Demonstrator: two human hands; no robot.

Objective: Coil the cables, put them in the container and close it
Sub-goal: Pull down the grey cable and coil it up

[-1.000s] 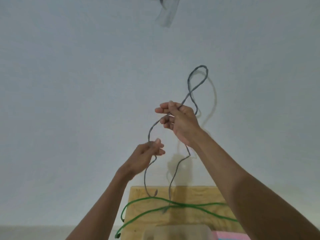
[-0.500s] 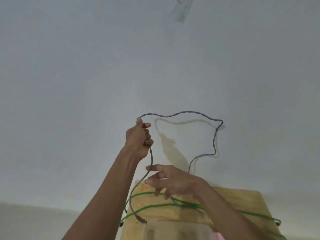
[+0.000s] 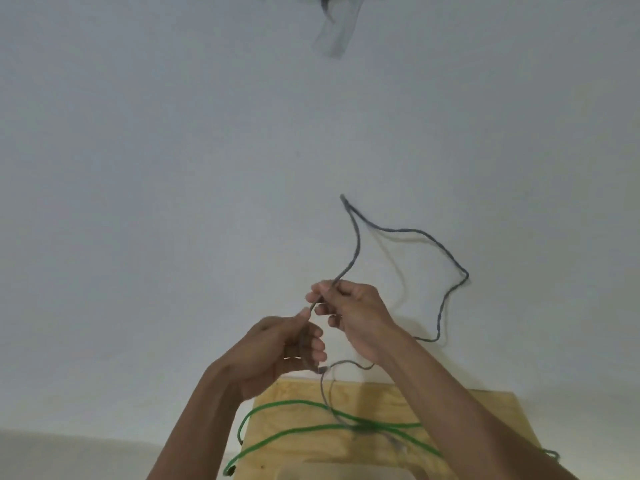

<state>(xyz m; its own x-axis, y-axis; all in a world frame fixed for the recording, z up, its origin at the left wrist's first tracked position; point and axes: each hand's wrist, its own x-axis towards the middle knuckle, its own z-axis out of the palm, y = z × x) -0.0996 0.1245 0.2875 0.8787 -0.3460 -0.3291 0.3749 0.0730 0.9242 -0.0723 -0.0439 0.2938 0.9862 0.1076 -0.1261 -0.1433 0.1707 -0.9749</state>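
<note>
Both hands are up in front of a plain, matte whitish wall (image 3: 173, 168), working one thin grey cable (image 3: 356, 244).

Left side first: the left hand (image 3: 277, 348) is clenched around the grey cable, fingers curled in and thumb on top, with a couple of strands bunched in the fist. A short bit pokes out below the fingers and ends in what looks like a small plug, though it's too blurry to be sure.

Just right of it and a bit higher, the right hand (image 3: 349, 313) pinches the same cable between thumb and fingertips, the other fingers loosely curled. From that pinch the cable runs up to a sharp fold, then swings out right in a big kinked, uneven loop before dropping back behind the right wrist. It looks soft and a little wavy, not stiff, and throws a faint shadow on the wall.

Below the hands is a pale wooden table (image 3: 485, 410), plywood-looking with visible grain. A glossy green cable (image 3: 298, 405) lies across it in long loose curves, one end hanging off the left edge. A strand of the grey cable hangs down and crosses over the green one near the middle.

At the very bottom edge there's the pale, translucent rim of the container (image 3: 346, 474), mostly cut off.

Top centre, a greyish strip of tape (image 3: 334, 36) is stuck on the wall.
</note>
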